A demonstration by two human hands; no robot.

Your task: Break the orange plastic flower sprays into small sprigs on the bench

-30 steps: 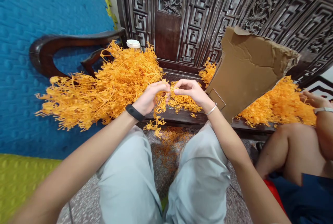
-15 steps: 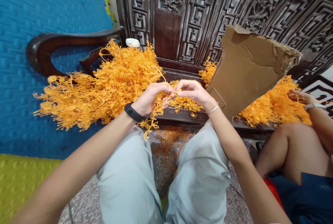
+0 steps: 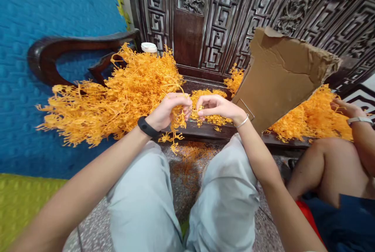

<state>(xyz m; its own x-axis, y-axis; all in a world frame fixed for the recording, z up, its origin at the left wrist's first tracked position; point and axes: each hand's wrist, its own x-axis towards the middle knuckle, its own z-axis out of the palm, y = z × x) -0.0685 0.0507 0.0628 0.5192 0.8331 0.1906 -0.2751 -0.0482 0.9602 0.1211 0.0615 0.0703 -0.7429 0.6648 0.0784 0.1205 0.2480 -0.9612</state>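
Note:
My left hand (image 3: 166, 110), with a black wristband, is closed around an orange plastic sprig (image 3: 178, 118). The sprig's small branched tips dangle below the palm. My right hand (image 3: 221, 108), with a silver bangle, is just apart to the right, thumb and forefinger curled round what looks like a small orange piece that the fingers partly hide. A big heap of orange branched plastic sprigs (image 3: 131, 92) lies beside my left hand. Under and behind my right hand, small loose orange pieces (image 3: 216, 120) are spread on the dark wooden bench (image 3: 211, 131).
A cardboard sheet (image 3: 281, 76) stands upright on the bench, with another orange heap (image 3: 316, 117) behind it. At the right, a co-worker's hand (image 3: 348, 109) touches that heap. A white lid (image 3: 149, 47) shows behind the left heap. Orange scraps (image 3: 193, 158) litter the floor.
My hands were together on the sprig; now they are apart, the right having drawn slightly away to the right. The sprig stays in my left hand, its dangling end shifted a little right.

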